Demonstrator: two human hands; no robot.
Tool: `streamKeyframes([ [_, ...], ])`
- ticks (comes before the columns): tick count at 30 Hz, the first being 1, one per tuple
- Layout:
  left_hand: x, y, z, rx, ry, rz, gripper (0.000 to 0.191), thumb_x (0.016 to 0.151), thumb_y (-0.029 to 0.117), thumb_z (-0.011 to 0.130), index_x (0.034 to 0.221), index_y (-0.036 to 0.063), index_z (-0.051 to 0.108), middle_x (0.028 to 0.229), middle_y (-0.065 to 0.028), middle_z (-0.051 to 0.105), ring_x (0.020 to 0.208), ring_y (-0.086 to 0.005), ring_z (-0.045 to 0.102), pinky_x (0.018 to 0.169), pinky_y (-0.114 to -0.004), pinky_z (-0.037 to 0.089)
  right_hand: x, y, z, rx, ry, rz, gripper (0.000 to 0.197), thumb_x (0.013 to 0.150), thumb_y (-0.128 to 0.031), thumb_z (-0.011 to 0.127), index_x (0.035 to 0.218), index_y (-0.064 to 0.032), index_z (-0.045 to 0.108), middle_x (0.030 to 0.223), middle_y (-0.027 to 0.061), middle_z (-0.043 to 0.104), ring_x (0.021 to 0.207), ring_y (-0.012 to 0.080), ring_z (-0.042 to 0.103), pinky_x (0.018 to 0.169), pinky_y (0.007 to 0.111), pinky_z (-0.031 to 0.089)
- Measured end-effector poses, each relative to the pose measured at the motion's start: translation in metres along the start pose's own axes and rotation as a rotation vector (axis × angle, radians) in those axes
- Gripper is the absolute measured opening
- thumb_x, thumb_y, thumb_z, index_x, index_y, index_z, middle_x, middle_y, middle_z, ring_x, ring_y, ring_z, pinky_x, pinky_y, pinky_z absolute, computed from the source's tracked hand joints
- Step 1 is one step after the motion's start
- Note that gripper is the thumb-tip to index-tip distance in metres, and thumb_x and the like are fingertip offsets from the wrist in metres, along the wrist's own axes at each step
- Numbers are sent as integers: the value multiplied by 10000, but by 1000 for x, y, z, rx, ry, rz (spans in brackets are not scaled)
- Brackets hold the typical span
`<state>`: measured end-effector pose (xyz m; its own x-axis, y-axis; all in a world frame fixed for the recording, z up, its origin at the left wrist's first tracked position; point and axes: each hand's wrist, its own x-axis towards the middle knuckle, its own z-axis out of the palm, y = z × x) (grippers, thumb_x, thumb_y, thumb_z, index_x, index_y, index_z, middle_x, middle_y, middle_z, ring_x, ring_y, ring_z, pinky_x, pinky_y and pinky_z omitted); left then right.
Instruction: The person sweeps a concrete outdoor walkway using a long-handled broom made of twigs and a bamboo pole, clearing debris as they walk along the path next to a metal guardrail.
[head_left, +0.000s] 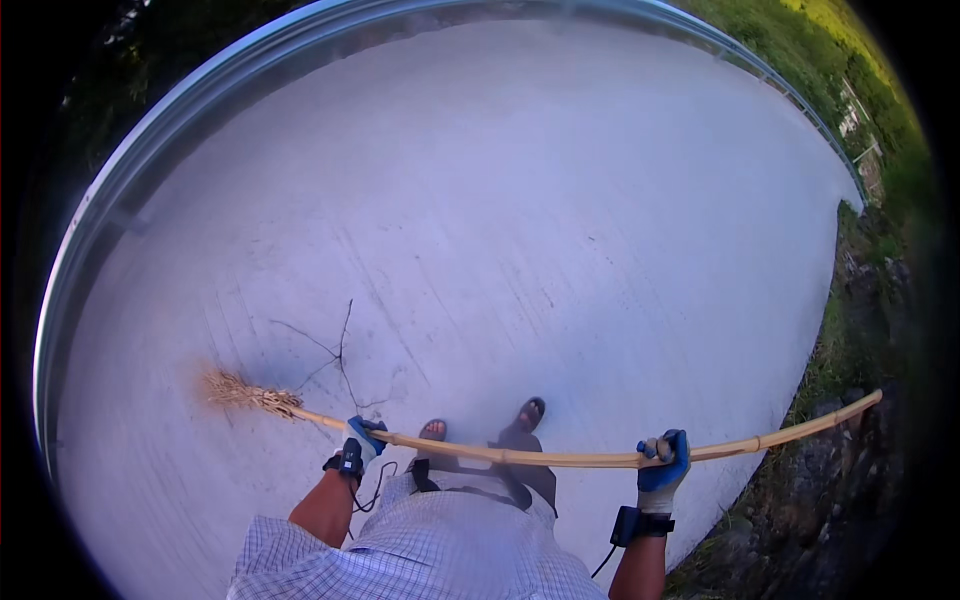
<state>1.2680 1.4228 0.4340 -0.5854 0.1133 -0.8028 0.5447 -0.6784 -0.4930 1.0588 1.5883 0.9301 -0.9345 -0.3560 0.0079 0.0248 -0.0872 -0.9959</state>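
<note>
A broom with a long bamboo handle (570, 459) lies level across my body, held in both hands. My left hand (364, 437), in a blue and white work glove, grips the handle close to the broom head. Farther up the handle, to the right, my right hand (664, 459) is closed around it in a matching glove. The twig broom head (251, 394) is at the left, its outer tips blurred; whether it touches the ground I cannot tell. Just beyond my left hand, a thin forked dry branch (340, 357) rests on the pavement.
Pale concrete pavement (480, 187) with streaks surrounds my sandalled feet (531, 415). A metal guardrail (161, 116) curves along the left and far edges. On the right the pavement ends at a rocky, grassy bank (814, 457). Cabled devices are strapped to both wrists.
</note>
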Motion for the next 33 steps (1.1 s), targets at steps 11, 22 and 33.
streamKeyframes([
  [11,19,25,-23,-28,47,64,199,763,162,436,589,93,367,575,-73,431,603,-233,493,709,-377,480,-15,35,-5,-26,21,60,232,893,-278,452,712,-136,487,510,-61,279,510,120,347,585,322,350],
  [22,40,9,-24,-134,30,-117,140,734,98,434,866,51,440,775,-104,510,685,-223,540,729,-367,464,18,10,60,-36,-56,-65,267,902,-344,463,752,-133,526,504,-57,293,508,119,353,583,301,355],
  [33,80,65,-2,-215,-168,-154,159,822,160,448,671,110,439,577,-30,454,546,-179,472,712,-362,479,12,54,139,-73,-433,-42,249,919,-288,431,792,-94,523,529,-45,277,547,111,330,620,299,371],
])
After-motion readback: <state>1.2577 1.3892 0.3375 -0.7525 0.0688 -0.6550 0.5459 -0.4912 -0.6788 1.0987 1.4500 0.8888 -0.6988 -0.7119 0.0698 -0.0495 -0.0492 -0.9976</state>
